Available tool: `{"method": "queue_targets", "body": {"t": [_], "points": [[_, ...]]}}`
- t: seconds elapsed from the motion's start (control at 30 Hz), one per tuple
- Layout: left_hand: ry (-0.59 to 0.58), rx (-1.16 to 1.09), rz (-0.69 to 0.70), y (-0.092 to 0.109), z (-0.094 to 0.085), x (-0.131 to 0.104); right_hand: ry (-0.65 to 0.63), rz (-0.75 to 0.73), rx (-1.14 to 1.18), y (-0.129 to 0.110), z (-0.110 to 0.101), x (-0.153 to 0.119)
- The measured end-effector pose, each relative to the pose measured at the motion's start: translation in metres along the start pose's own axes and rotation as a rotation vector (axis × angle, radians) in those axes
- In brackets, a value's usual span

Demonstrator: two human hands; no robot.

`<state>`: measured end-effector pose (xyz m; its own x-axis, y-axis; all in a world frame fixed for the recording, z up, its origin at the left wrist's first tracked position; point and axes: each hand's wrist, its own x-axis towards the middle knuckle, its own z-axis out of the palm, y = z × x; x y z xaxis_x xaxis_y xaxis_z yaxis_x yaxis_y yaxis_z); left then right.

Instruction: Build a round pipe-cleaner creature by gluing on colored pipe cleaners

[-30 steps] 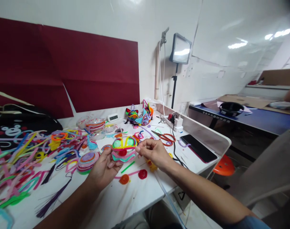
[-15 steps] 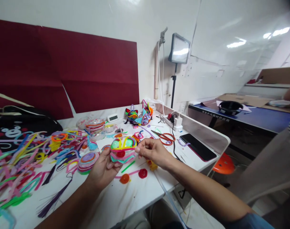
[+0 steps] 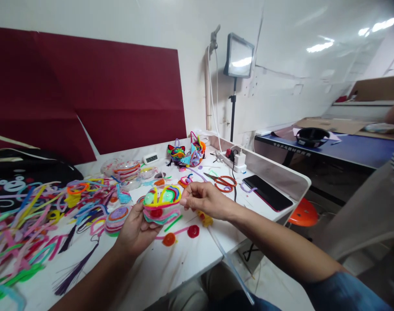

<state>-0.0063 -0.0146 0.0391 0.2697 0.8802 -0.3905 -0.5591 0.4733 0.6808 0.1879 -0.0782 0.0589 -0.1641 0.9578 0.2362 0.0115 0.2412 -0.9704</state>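
My left hand [image 3: 136, 229] holds the colorful craft piece [image 3: 162, 205] by its left side, the fingers curled around its edge, above the counter [image 3: 184, 255]. My right fingers [image 3: 183, 201] are pinched together at the piece's right edge; whether they grip a strand there I cannot tell. Just below the piece, a short green strip [image 3: 173, 223] lies near an orange coil [image 3: 169, 239] and a red coil [image 3: 193, 231]. Left of my left fingers sits a layered round piece [image 3: 118, 219], with a heap of fuzzy stems [image 3: 31, 216] farther left. Orange-handled scissors [image 3: 223, 183] lie beyond my right hand [image 3: 209, 201], and a black phone [image 3: 268, 192] rests to their right.
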Motion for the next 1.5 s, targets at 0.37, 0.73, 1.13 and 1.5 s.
{"method": "queue_targets", "body": {"t": [0.37, 0.73, 1.13, 1.5], "points": [[0.066, 0.075, 0.059, 0.002, 0.003, -0.003, 0.051, -0.127, -0.044, 0.002, 0.001, -0.001], [-0.005, 0.071, 0.008, 0.002, -0.004, 0.007, 0.09, -0.067, 0.256, 0.004, 0.007, 0.002], [0.008, 0.039, -0.04, 0.0, -0.002, 0.001, 0.078, 0.036, 0.352, 0.006, 0.002, 0.005], [-0.177, -0.038, -0.108, -0.003, -0.005, 0.001, 0.027, 0.033, 0.4, 0.021, -0.007, 0.007]]}}
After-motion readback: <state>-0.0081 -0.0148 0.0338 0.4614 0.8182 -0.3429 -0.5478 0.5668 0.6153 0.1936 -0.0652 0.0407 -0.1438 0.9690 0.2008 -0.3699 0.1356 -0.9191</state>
